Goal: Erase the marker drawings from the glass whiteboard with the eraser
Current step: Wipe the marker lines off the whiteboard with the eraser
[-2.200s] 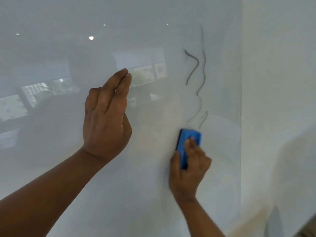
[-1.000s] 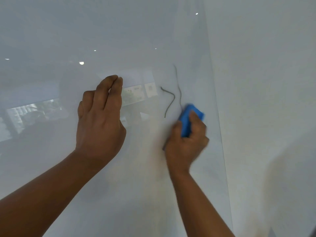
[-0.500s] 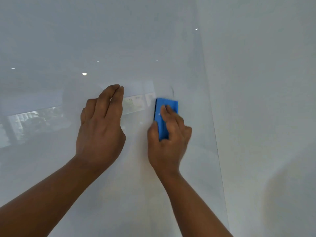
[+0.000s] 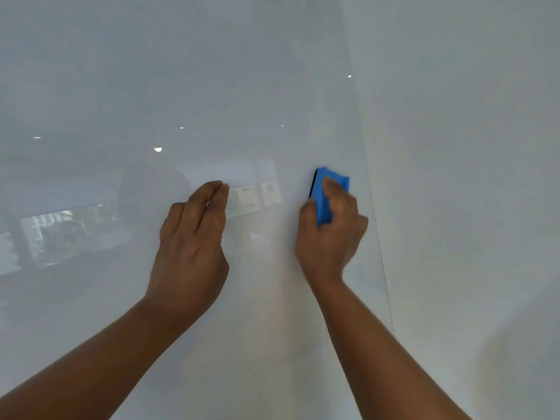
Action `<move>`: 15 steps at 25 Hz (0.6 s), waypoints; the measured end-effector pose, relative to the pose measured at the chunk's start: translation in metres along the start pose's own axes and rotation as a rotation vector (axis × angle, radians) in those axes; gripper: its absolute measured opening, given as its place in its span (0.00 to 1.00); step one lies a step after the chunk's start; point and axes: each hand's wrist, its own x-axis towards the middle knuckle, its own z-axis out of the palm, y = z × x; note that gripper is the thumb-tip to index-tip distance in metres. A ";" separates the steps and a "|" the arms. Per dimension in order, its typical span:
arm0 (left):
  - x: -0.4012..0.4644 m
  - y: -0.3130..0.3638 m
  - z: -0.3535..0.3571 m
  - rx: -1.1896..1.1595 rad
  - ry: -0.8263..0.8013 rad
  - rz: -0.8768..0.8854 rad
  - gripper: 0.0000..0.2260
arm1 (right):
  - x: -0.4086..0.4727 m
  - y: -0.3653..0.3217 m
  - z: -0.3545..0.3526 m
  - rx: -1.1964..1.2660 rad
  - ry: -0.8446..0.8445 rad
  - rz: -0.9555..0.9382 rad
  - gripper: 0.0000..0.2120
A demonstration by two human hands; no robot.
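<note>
The glass whiteboard (image 4: 212, 86) fills the left and middle of the view, glossy white with window reflections. No marker lines show on it. My right hand (image 4: 330, 237) grips a blue eraser (image 4: 322, 192) with a dark felt edge and presses it flat on the glass near the board's right edge. My left hand (image 4: 191, 247) rests against the glass to the left of it, fingers together and pointing up, holding nothing.
The board's right edge (image 4: 375, 237) runs down just right of the eraser. Beyond it is a plain white wall (image 4: 469, 177). Reflected ceiling lights and windows show in the glass at left.
The wavy marker lines seen earlier are gone from the glass. My right hand has swept the eraser up over them, then left, and now back right toward the board's edge. My left hand stayed put.
</note>
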 end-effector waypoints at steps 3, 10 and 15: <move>-0.001 0.001 0.000 -0.007 -0.021 -0.018 0.35 | -0.011 -0.032 0.021 0.036 -0.129 -0.243 0.21; -0.005 -0.007 -0.014 -0.052 -0.060 0.001 0.36 | -0.026 0.032 -0.023 -0.035 -0.051 -0.210 0.18; -0.008 -0.032 -0.034 -0.051 -0.043 0.014 0.33 | 0.010 -0.043 0.029 0.063 -0.120 -0.225 0.20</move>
